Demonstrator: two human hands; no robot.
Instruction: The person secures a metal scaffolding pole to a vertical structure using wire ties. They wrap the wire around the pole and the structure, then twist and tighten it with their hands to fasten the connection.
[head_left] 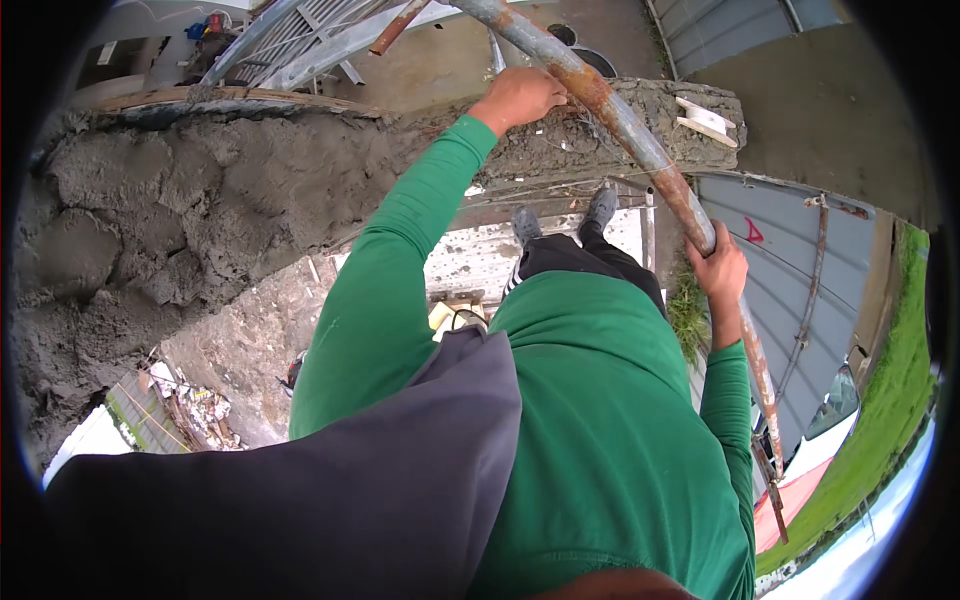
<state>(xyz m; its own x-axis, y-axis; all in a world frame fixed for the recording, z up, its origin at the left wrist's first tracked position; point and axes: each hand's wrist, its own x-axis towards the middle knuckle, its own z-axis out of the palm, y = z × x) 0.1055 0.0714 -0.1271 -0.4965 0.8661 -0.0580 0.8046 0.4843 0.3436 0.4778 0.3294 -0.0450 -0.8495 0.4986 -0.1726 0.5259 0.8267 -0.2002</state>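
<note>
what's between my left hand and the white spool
The rusty pipe crosses between your left hand and the white spool in the head view, with rough cement beneath.

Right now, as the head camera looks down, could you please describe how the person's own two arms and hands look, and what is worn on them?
Long green fabric sleeves cover both arms: the left sleeve is creased at the elbow, and the right sleeve ends near the wrist. The left hand and right hand wear no gloves.
</note>
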